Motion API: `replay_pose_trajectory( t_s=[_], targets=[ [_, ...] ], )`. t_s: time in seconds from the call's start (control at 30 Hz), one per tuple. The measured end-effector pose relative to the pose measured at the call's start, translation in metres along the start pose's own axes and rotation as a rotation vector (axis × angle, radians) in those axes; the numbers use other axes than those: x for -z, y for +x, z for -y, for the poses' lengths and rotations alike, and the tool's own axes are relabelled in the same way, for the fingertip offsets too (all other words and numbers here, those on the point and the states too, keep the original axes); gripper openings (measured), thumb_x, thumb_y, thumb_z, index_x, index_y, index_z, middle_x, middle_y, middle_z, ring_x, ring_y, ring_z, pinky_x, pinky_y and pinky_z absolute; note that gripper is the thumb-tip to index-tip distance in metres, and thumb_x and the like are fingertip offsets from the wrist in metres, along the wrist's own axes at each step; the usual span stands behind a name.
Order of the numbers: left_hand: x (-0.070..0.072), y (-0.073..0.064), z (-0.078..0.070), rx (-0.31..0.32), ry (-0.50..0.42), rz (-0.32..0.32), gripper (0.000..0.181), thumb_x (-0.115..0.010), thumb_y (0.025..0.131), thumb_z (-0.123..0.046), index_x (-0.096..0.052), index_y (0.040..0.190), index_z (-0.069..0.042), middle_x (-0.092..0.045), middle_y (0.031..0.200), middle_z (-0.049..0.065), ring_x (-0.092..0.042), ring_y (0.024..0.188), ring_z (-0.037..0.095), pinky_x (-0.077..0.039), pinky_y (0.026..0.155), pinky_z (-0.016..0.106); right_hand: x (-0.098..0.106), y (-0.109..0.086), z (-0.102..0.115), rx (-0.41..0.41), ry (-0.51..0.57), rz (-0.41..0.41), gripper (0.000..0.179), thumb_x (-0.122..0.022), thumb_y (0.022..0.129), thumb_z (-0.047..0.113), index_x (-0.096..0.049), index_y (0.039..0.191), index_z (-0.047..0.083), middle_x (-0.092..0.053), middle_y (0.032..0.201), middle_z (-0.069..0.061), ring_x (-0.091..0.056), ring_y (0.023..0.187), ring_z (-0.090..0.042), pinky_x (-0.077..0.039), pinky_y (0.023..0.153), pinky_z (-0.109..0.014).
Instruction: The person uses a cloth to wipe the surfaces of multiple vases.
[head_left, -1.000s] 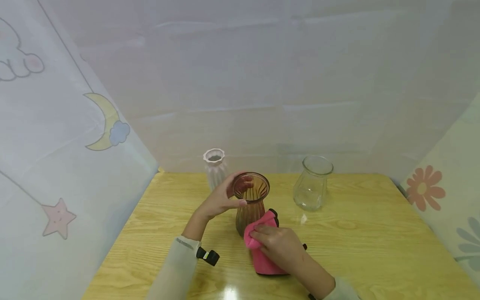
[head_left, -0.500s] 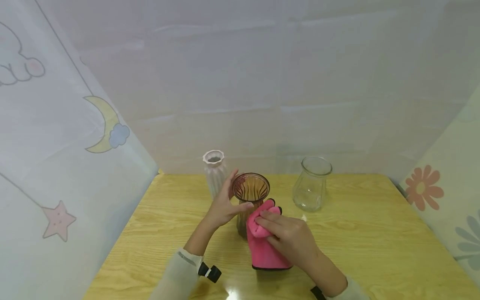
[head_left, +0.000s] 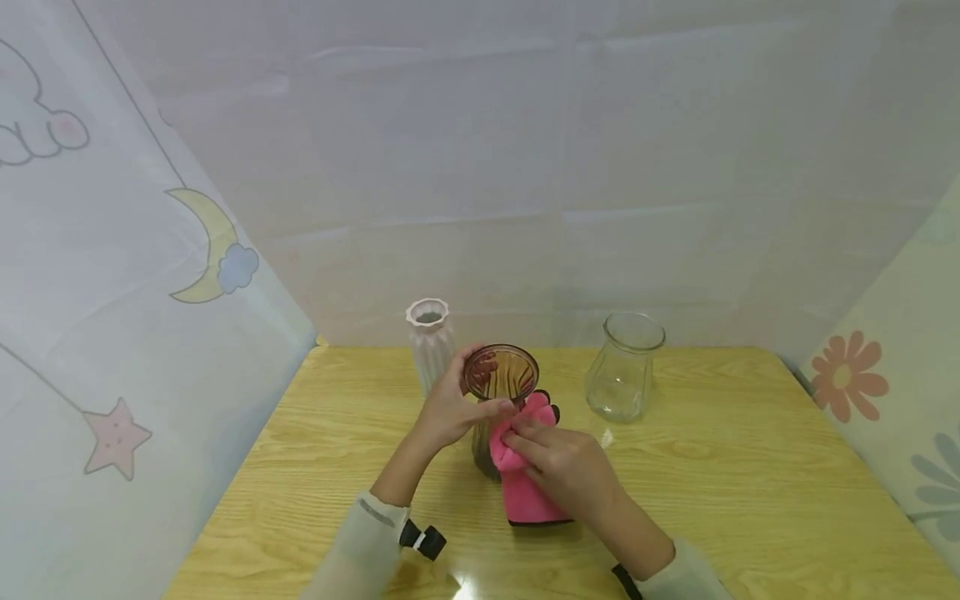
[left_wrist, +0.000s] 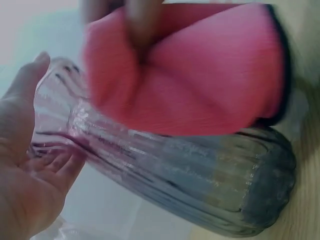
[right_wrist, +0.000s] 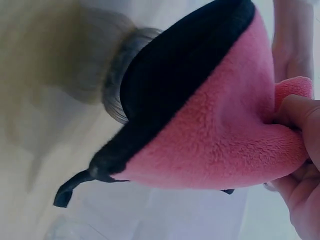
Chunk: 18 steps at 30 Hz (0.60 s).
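A ribbed glass vase (head_left: 483, 450), reddish at the flared top and smoky grey lower down, stands upright on the table. My left hand (head_left: 452, 410) grips it just below the rim, thumb in front and fingers wrapped behind. Pinched in my right hand (head_left: 573, 467) is a pink plush cloth (head_left: 528, 500) with black edging, held against the vase's right front side. The left wrist view shows the folded cloth (left_wrist: 200, 75) lying over the vase's ribs (left_wrist: 200, 170). From the right wrist, the cloth (right_wrist: 215, 135) hides most of the vase, leaving only its dark base (right_wrist: 117, 80).
Behind my left hand stands a white fluted vase (head_left: 430, 342). A clear glass vase (head_left: 622, 375) stands at the back right of the wooden table (head_left: 712, 483). Printed sheets (head_left: 480, 167) hang as walls at the back and both sides.
The cloth in my right hand has moved up along the vase, then slightly left and up again. My left hand loosened its fingers half a second ago and wraps the neck again now.
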<state>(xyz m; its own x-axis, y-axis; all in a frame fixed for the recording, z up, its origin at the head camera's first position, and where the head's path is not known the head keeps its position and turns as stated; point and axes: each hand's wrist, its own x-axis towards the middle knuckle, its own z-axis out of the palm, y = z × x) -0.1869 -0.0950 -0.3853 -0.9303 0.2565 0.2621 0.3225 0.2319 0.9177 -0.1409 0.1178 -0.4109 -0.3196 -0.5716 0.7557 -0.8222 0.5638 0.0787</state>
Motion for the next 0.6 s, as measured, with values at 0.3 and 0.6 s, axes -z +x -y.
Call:
replay_pose_trajectory(
  t_s=[0.3, 0.6],
  targets=[
    [0.025, 0.024, 0.014, -0.124, -0.226, 0.357, 0.112, -0.085, 0.074, -0.056, -0.029, 0.154, -0.002, -0.05, 0.147, 0.024, -0.048, 0.137, 0.038, -0.044, 0.11, 0.033, -0.009, -0.022, 0.017, -0.078, 0.091, 0.307, 0.019, -0.084, 0.08, 0.019, -0.081, 0.099, 0.02, -0.078, 0.099, 0.007, -0.073, 0.091, -0.005, -0.06, 0.069, -0.025],
    [0.023, 0.015, 0.017, -0.116, -0.204, 0.287, 0.13, -0.084, 0.072, -0.063, -0.01, 0.162, -0.005, -0.027, 0.163, 0.019, -0.031, 0.149, 0.035, -0.026, 0.122, 0.045, 0.005, -0.017, 0.01, -0.1, 0.14, 0.181, 0.029, -0.085, 0.074, 0.012, -0.081, 0.102, 0.018, -0.078, 0.1, 0.003, -0.074, 0.091, -0.009, -0.061, 0.071, -0.029]
  ],
)
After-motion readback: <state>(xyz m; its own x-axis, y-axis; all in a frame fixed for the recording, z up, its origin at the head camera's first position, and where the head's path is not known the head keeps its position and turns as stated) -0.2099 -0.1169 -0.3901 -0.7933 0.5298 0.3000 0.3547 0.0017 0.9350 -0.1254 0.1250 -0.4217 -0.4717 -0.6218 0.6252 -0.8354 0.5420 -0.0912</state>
